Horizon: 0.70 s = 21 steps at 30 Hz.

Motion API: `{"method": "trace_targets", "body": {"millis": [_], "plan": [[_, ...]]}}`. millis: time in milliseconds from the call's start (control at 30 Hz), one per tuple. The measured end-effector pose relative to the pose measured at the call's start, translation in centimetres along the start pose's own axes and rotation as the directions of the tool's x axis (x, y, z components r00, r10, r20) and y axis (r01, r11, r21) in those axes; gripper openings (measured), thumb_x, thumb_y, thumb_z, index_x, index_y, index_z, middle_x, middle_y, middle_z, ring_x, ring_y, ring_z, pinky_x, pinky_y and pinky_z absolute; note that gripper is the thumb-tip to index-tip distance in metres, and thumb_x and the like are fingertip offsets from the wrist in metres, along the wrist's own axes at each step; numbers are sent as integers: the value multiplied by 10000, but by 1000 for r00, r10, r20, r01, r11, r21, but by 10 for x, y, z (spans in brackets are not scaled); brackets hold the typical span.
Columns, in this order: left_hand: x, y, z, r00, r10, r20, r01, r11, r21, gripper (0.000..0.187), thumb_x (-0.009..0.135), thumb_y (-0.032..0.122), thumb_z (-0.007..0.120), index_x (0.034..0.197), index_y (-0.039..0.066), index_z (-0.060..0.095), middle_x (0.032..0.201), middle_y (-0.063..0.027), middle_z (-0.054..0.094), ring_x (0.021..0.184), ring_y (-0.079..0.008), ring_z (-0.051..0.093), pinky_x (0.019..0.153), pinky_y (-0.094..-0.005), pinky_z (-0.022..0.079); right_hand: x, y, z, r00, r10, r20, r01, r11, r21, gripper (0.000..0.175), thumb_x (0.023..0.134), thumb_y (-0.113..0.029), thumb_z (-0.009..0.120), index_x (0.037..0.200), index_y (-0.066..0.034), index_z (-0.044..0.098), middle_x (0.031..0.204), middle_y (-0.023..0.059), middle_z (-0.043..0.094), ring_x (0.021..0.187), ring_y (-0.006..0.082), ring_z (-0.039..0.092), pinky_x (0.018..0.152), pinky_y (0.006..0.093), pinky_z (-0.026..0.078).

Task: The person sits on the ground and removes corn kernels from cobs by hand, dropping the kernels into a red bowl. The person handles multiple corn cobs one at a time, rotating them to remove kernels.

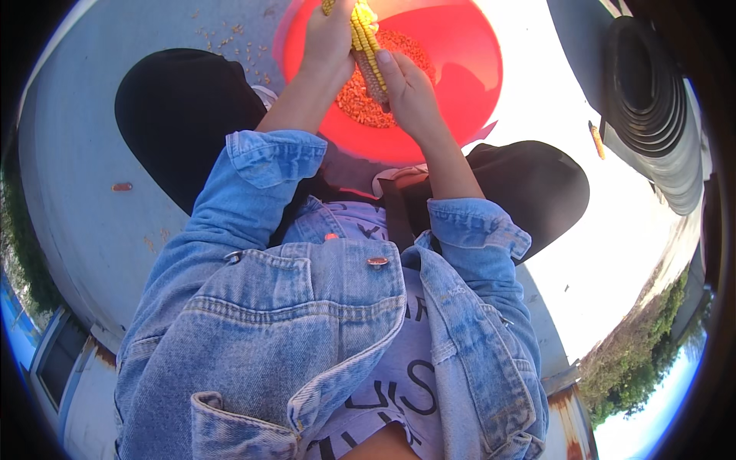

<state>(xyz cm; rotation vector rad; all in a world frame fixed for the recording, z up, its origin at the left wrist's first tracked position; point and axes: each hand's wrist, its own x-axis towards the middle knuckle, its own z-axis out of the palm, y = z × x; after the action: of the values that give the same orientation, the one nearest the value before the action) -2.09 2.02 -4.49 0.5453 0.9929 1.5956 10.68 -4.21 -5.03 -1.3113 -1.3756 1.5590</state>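
Observation:
A partly shelled corn cob is held up in both hands over a red plastic basin. Rows of yellow kernels cover its upper part, while the lower end is mostly bare. My left hand grips the upper part, its fingertips cut off by the top edge of the picture. More yellow corn shows left of that hand; whether it belongs to the same cob I cannot tell. My right hand holds the lower part, thumb against a remaining row. Loose corn kernels lie in the basin below, looking orange.
Stray kernels are scattered on the pale floor left of the basin. A small reddish-brown object lies farther left. At right, another cob rests near a stack of dark, curved, nested pieces. My bent knees flank the basin.

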Motion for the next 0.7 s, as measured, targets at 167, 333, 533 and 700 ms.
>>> {"method": "trace_targets", "body": {"millis": [167,333,533,700], "plan": [[-2,2,3,1000,-8,-16,8,1000,13,384,1045,275,480,1395,118,463,1044,-23,593,796,-101,571,647,-252,505,-3,-8,-3,995,96,15,-96,994,49,506,1031,-495,400,1014,-40,621,748,32,619,599,80,543,527,232,438],[-1,3,-13,970,-244,6,243,967,80,392,992,380,549,1163,26,538,977,-95,641,841,-187,652,761,-337,554,-1,-17,-6,974,223,32,-225,963,148,533,1038,-493,363,1075,-36,635,762,47,634,611,98,568,539,244,451],[-10,1,-1,976,-200,-85,208,974,86,228,967,260,605,991,42,541,767,-70,593,618,-148,600,566,-282,525,4,1,-3,992,101,76,-119,954,275,509,1058,-434,369,1081,8,622,788,50,606,652,110,566,592,257,459],[-19,-17,-5,966,-254,-55,259,957,132,283,957,276,612,1052,18,546,811,-49,578,672,-128,586,562,-282,483,10,22,-1,980,184,80,-192,976,101,449,1012,-431,504,1088,0,604,844,63,621,745,137,594,673,298,480]]}}
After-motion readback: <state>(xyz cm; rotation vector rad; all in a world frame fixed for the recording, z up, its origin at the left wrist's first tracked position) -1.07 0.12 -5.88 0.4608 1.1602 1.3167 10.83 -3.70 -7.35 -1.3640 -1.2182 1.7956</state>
